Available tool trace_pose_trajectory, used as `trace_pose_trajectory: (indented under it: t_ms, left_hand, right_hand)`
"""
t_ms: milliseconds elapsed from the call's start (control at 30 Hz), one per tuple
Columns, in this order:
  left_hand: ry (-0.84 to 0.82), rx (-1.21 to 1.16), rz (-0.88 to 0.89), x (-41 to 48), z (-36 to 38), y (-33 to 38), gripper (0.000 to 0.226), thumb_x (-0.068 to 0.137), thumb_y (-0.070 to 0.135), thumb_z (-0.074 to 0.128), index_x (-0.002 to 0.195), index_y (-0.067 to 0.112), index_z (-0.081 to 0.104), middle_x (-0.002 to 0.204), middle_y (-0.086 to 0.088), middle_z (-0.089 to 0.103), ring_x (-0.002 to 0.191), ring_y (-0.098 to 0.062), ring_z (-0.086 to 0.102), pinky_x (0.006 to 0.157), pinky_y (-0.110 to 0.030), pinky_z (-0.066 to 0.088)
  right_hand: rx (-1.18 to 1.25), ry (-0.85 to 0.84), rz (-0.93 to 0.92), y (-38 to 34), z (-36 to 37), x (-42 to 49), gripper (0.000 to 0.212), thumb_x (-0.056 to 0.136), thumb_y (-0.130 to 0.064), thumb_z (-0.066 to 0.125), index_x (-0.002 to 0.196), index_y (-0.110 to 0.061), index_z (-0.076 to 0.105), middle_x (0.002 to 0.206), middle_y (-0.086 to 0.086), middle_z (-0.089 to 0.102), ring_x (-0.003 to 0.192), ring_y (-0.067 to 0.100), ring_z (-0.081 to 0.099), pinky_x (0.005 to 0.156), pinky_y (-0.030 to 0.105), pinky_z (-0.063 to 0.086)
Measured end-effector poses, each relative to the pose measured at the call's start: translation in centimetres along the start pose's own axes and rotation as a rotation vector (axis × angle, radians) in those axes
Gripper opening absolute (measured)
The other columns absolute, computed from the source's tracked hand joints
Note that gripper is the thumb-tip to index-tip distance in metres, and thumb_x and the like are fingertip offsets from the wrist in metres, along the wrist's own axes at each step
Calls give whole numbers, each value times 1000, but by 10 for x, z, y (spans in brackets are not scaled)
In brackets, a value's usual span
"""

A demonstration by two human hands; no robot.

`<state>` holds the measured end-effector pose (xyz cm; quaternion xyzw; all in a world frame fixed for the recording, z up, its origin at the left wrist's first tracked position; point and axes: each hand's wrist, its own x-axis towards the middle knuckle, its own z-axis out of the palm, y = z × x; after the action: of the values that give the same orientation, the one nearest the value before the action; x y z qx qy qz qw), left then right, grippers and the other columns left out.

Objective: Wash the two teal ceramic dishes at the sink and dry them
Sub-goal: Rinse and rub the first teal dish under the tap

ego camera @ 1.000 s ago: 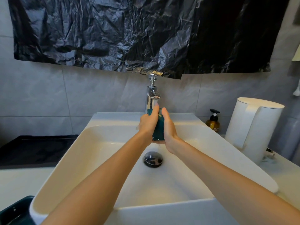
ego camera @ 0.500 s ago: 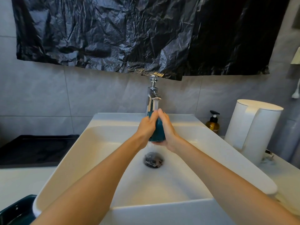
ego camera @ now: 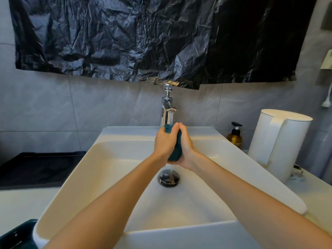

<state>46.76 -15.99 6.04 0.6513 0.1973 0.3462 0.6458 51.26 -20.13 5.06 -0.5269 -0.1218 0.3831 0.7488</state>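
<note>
— What are the grips on?
— The left grip [ego camera: 164,143] and the right grip [ego camera: 187,146] both curl round one teal dish [ego camera: 177,147], clasping it on edge under the faucet [ego camera: 168,112], above the drain [ego camera: 169,177].
— Any change from a second ago?
— The fingertips now meet over its top, so less teal shows. The other teal dish [ego camera: 16,235] sits lower left, beside the sink [ego camera: 111,146].

Glossy white ceramic sink [ego camera: 111,169]; polished chrome tap [ego camera: 167,112]; crinkled shiny black plastic sheet [ego camera: 125,42]; matt grey tiles [ego camera: 45,108].
</note>
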Motion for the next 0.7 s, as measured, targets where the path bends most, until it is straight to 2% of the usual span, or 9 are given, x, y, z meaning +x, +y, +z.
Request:
trace_pose_trajectory:
  t_ms: [67, 133, 200, 267, 367, 467, 567, 633, 700]
  left_hand:
    - [41, -7, -60, 7, -2, 3, 28, 94, 45, 48, 86, 20, 58, 83, -3, 63, 78, -17, 60, 66, -28, 48]
    - [45, -6, -142, 13, -5, 8, 38, 95, 49, 43, 95, 15, 59, 88, -6, 63, 78, -17, 58, 70, -30, 48]
    - [38, -28, -152, 13, -7, 10, 40, 95, 47, 43, 101, 12, 60, 88, -6, 62, 79, -18, 58, 64, -28, 45]
    - [13, -19, -83, 9, -7, 8, 34, 96, 44, 44, 98, 14, 59, 84, -3, 61, 81, -17, 59, 58, -26, 44]
    - [-103, 127, 125, 2, -9, -3, 27, 97, 42, 45, 107, 19, 53, 98, -3, 62, 94, -20, 61, 77, -35, 54]
    - [-132, 194, 169, 4, -9, -8, 25, 98, 38, 44, 104, 16, 53, 98, -7, 62, 93, -23, 61, 84, -40, 54]
    - [-49, 117, 55, 7, -6, -5, 29, 97, 40, 41, 86, 19, 58, 85, -7, 63, 84, -24, 62, 74, -35, 52]
    - [-46, 17, -91, 11, -2, 0, 35, 97, 42, 39, 87, 16, 59, 84, -9, 61, 80, -21, 59, 65, -30, 48]
    - [-64, -52, -204, 15, -5, 1, 36, 94, 45, 43, 92, 15, 61, 87, -8, 62, 82, -20, 59, 67, -29, 47]
  right_hand:
    - [-42, -18, -57, 0, 3, 1, 47, 89, -62, 42, 94, -18, 57, 86, 6, 59, 82, 19, 56, 69, 32, 46]
    - [-163, 50, -134, 4, 6, 8, 52, 83, -63, 42, 103, -17, 57, 95, 11, 63, 89, 22, 61, 68, 33, 50]
    - [-251, 114, -207, 7, 9, 11, 53, 77, -62, 43, 108, -22, 58, 105, 14, 64, 95, 26, 63, 69, 35, 54]
    - [-193, 126, -173, 6, 11, 11, 53, 72, -62, 47, 104, -22, 61, 103, 12, 65, 96, 25, 63, 72, 36, 54]
    - [-45, 146, -75, -3, 7, 6, 46, 76, -62, 48, 93, -23, 64, 90, 6, 65, 89, 21, 61, 67, 33, 50]
    - [-20, 141, 11, -6, -1, 5, 47, 79, -61, 48, 94, -19, 64, 91, 8, 65, 90, 23, 60, 69, 35, 51]
    - [-57, 129, 5, 1, 5, 5, 50, 71, -62, 49, 92, -19, 64, 91, 9, 64, 90, 24, 59, 72, 34, 51]
    - [-118, 129, -80, 5, 10, 11, 52, 65, -64, 50, 91, -21, 61, 88, 10, 60, 88, 26, 60, 69, 35, 50]
    - [-222, 105, -188, 7, 9, 16, 43, 71, -64, 50, 91, -26, 57, 90, 8, 61, 89, 27, 62, 69, 38, 52]
